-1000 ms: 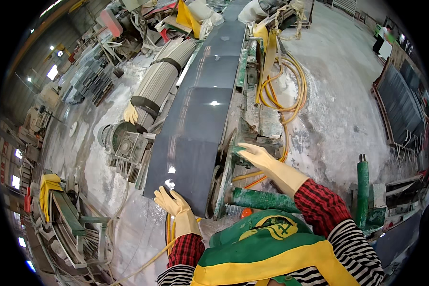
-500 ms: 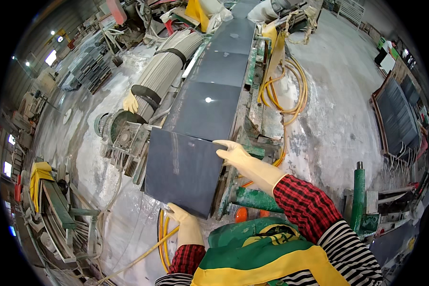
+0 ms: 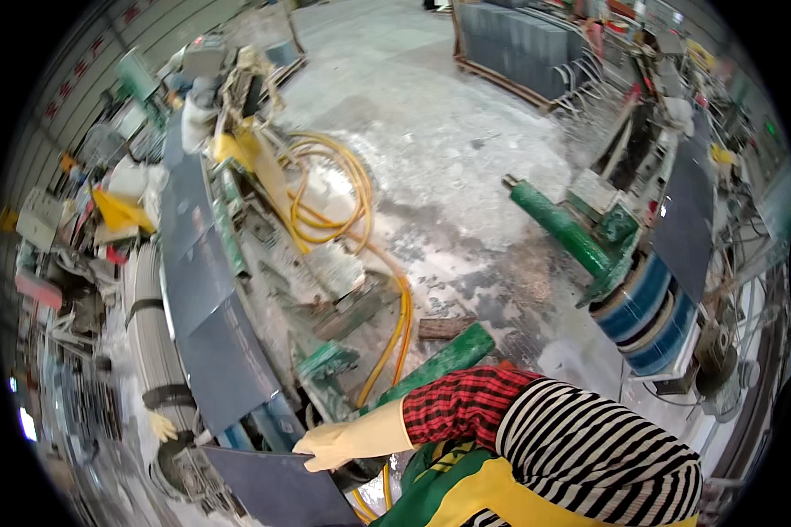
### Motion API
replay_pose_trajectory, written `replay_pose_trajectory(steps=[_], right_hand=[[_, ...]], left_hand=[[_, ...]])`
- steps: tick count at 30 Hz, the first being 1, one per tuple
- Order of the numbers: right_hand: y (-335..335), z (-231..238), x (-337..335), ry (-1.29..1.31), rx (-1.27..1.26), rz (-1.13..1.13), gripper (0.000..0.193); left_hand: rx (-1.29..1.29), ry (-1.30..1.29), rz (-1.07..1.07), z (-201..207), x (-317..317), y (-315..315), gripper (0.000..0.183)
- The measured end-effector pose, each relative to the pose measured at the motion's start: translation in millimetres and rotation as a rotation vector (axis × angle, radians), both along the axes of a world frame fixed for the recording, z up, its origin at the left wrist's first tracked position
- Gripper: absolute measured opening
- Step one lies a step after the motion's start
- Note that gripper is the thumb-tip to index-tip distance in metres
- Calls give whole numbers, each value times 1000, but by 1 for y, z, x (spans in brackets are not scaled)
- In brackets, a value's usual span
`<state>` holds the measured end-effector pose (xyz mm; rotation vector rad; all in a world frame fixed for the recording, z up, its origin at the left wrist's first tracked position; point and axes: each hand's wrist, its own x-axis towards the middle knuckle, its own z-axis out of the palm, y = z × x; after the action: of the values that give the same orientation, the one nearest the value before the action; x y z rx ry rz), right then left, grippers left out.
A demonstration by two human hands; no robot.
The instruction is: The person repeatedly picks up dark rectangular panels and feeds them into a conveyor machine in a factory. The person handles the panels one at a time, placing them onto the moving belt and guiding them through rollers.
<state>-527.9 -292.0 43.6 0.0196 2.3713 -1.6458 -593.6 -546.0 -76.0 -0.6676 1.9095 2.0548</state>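
A dark grey stone slab (image 3: 277,492) is at the lower left, cut off by the picture's bottom edge. My right hand (image 3: 330,446), in a cream rubber glove, is closed on its upper right edge. My left hand is not in view. Beyond the held slab, a line of similar slabs (image 3: 228,369) lies on a conveyor. Between that line and the held slab a gap shows blue rollers (image 3: 277,426).
Left of the conveyor lies a grey ribbed bundle (image 3: 149,334) with black straps. A yellow hose (image 3: 404,321) coils over the wet floor. A green post (image 3: 558,228) and a second conveyor with blue rollers (image 3: 642,307) stand right. Stacked slabs (image 3: 510,48) are at the back.
My view has turned to the right. The held slab has come away from the line, opening a gap over the rollers. My left hand has left the view; my right still holds the slab.
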Motion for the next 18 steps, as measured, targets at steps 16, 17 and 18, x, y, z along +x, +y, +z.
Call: replay_pose_trajectory(steps=[16,17,18], right_hand=[[130,-35,424,-47,-518,-1226,61],[125,-52,456,-6,-621,-1368,66],[121,-51,488,-14,-655,-1433,65]], left_hand=[[-296,410,-840,77,127,334,55],[-108,327,-956,103,188,368,51],[-1,248,-1012,90,209,393,48]])
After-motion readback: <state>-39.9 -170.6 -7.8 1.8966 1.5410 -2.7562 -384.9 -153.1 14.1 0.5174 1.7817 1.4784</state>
